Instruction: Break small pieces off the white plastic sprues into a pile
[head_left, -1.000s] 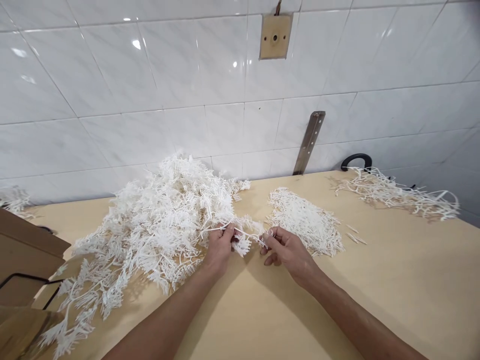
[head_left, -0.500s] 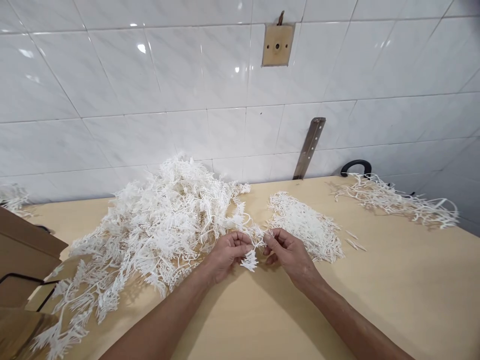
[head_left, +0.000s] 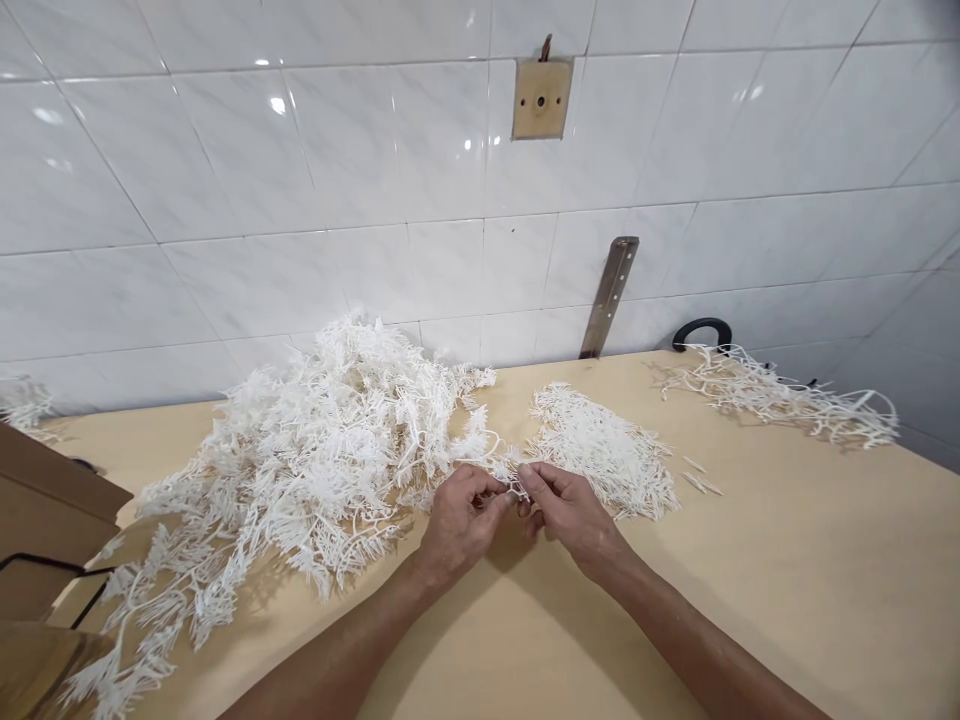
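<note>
Close together at the middle of the table, my left hand [head_left: 466,515] and my right hand [head_left: 568,508] pinch a white branched plastic strand [head_left: 513,484]. The fingers of both hands are closed and partly cover it. Beside my left hand rises a large tangled heap of white branched plastic pieces [head_left: 330,450], and the strand seems to run back toward it. Just behind and right of my right hand lies a flatter pile of small white slivers [head_left: 600,445]. A few single slivers [head_left: 701,483] rest to the right of that pile.
Bare white stems [head_left: 787,400] lie at the table's far right, near a black curved handle [head_left: 703,332]. A cardboard box [head_left: 52,510] stands at the left edge. Behind the wooden table [head_left: 810,590] are a tiled wall, a metal bracket [head_left: 609,297] and a yellowed wall plate [head_left: 541,100].
My hands have drawn closer together on the strand. The fanned white tip that hung below my left fingers is now hidden. The view has shifted slightly.
</note>
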